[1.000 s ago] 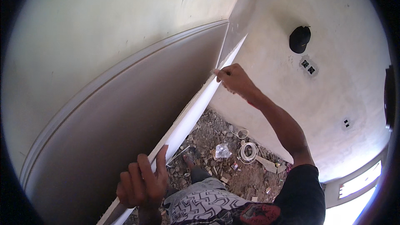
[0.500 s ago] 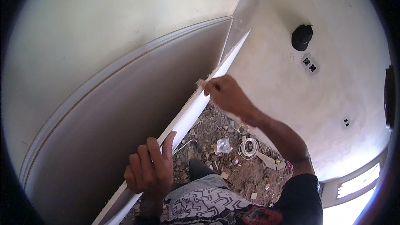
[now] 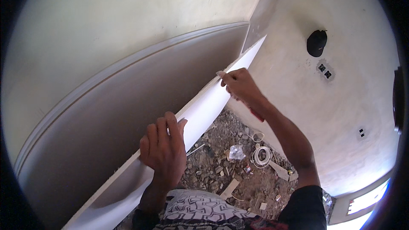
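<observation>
A long white board point(image 3: 204, 106), which looks like plasterboard, stands on edge and slants across the view from lower left to upper right. My left hand point(image 3: 164, 145) grips its top edge, fingers curled over the rim and thumb at the white near face. Farther along the same edge, my right hand point(image 3: 242, 85) is closed around a slim red-handled tool point(image 3: 257, 115). The red part shows beneath my wrist, while most of the tool is hidden in the fist. My right fingertips are at the board's rough rim.
Behind the board, a large panel point(image 3: 140, 85) with a pale top strip leans at the wall. A black cap point(image 3: 317, 43) hangs on the right wall above an outlet box point(image 3: 324, 69). Rubble covers the ground, with a coiled white cable point(image 3: 262, 156) and a clear plastic bag point(image 3: 237, 152).
The board's near part has tilted, showing more of its white face. Both hands appear higher and further right, as does the whole scene. The red part of the tool has come into sight.
</observation>
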The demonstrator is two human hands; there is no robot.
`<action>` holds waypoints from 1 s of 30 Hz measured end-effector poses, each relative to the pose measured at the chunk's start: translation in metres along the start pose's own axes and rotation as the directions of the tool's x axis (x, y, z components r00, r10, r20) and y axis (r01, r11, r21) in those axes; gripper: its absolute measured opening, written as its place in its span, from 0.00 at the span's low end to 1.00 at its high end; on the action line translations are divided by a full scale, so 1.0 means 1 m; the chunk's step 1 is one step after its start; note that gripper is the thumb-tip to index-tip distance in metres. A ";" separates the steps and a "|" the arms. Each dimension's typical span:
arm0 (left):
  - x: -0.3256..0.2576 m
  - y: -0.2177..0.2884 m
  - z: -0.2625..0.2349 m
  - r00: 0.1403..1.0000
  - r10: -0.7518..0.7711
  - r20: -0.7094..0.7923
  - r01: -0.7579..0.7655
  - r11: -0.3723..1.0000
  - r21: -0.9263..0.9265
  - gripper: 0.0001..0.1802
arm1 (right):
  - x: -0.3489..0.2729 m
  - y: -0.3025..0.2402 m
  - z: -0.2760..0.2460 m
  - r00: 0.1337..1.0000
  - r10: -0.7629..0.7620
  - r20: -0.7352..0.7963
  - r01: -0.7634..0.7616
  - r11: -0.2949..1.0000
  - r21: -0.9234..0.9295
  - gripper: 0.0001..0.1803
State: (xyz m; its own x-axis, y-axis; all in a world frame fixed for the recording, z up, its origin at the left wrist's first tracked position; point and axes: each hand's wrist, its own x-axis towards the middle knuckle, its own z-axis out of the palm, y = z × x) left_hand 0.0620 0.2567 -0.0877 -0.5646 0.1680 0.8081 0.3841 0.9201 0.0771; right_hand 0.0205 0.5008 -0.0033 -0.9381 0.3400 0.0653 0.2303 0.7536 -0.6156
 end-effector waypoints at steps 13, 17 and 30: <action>-0.006 -0.027 -0.051 0.961 0.175 0.212 -0.110 0.952 -0.287 0.34 | -0.016 -0.025 0.028 0.993 -0.019 -0.116 0.041 0.980 0.193 0.20; -0.042 -0.105 -0.147 0.982 0.024 0.185 0.008 0.986 -0.167 0.46 | -0.015 -0.020 0.024 0.996 0.007 -0.084 0.014 0.969 0.247 0.22; -0.096 -0.215 -0.207 0.992 -0.114 0.056 0.101 0.976 0.194 0.30 | -0.035 -0.048 0.032 0.993 -0.016 -0.113 0.009 0.998 -0.058 0.23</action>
State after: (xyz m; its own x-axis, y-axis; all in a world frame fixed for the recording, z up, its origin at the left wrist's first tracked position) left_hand 0.1851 -0.0307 -0.0611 -0.6452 0.0814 0.7597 0.1756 0.9835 0.0437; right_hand 0.0338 0.4344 -0.0013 -0.9064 0.3895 0.1636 0.2360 0.7879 -0.5688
